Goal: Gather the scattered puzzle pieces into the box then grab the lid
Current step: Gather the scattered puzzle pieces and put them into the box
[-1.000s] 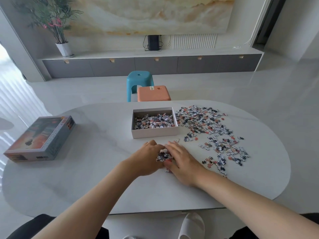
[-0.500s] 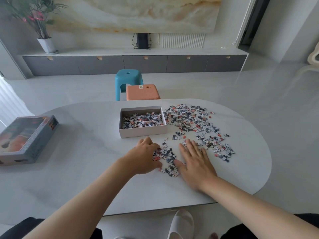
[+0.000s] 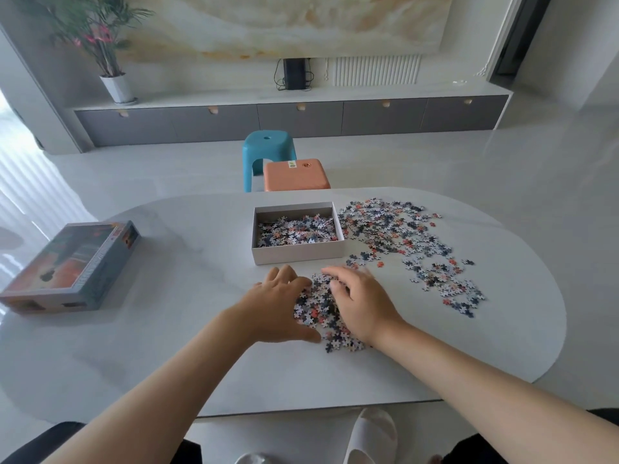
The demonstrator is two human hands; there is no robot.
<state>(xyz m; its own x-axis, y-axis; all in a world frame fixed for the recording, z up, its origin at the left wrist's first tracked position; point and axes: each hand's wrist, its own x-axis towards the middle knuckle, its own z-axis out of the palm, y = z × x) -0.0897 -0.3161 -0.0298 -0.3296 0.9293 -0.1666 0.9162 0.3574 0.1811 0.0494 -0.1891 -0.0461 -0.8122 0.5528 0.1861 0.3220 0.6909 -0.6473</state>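
Observation:
An open white box [image 3: 298, 256] stands mid-table, partly filled with puzzle pieces. Just in front of it lies a small heap of puzzle pieces [image 3: 318, 311]. My left hand [image 3: 278, 308] cups the heap from the left, thumb along its near edge and fingers bent onto it. From the right, my right hand [image 3: 363, 303] has its fingers curled over the heap's top. Many more scattered pieces [image 3: 395, 229] spread to the right of the box, with another patch [image 3: 447, 283] nearer the table's right end. The printed lid [image 3: 70, 266] lies at the table's left edge.
The white oval table [image 3: 201, 346] has its near edge just below my forearms. A blue stool [image 3: 268, 152] and an orange stool [image 3: 296, 175] stand behind the table's far edge. A grey low cabinet and a potted plant [image 3: 107, 45] line the back wall.
My right hand was spread flat beside the pieces half a second ago. It has since swept left and curled, and both hands have drawn the loose pieces into a tighter heap.

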